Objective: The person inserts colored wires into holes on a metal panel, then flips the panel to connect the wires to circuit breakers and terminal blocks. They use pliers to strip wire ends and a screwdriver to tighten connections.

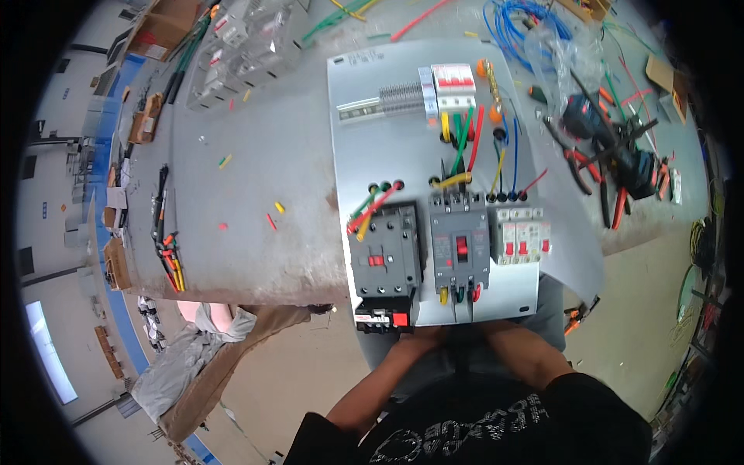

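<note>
— Where are your hands right now?

— Both go under the near edge of the metal mounting panel (387,116). My left forearm (380,380) and my right forearm (527,353) come up from below and vanish behind that edge, so my hands and fingers are hidden.

— Spread, pressed together, pinching something?

— I cannot tell for either hand; the panel covers them.

— What sits just above where they disappear?

— The grey contactor (385,252) with its black and red block (381,318) stands over my left forearm. The grey breaker (460,249) is beside it, over the gap between my arms, with yellow, green and red wires at its lower end. The small white breakers (524,235) are to the right.

— And the panel itself?

— It lies on the grey table (256,178), its near edge overhanging toward me.
</note>
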Demonstrator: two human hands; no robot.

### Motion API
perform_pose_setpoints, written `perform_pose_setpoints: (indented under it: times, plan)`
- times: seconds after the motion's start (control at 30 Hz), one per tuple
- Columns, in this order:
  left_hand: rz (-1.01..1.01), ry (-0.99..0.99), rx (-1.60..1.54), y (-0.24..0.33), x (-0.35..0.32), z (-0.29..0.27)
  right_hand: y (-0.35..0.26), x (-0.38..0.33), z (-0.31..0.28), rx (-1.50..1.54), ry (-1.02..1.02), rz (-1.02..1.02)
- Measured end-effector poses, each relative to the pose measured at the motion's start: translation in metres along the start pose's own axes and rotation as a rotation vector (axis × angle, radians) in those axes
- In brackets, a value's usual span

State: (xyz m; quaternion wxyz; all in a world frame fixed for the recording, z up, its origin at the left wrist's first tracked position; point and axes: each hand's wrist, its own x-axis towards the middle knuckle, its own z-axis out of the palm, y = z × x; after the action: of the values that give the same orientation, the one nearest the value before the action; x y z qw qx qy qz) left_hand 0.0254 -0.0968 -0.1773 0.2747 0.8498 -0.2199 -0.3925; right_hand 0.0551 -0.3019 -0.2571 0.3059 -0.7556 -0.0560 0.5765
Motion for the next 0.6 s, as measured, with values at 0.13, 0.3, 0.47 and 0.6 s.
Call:
perform_pose_setpoints:
  times: [0.13,0.3,0.47,0.6]
  plan:
    - [0.008,-0.002,-0.003,0.047,-0.038,-0.092,-0.009,-0.016,-0.028,-0.013,0.145,-0.032]
    - [0.207,-0.101,-0.380,0.043,-0.101,-0.164,-0.038,-0.007,-0.068,-0.119,0.377,-0.160]
    - [0.075,0.550,-0.641,0.050,-0.129,-0.247,-0.065,-0.048,-0.070,-0.221,0.569,-0.230]
    - [0.309,0.868,-0.537,0.035,-0.097,-0.309,-0.061,-0.078,-0.031,-0.471,0.432,-0.238]
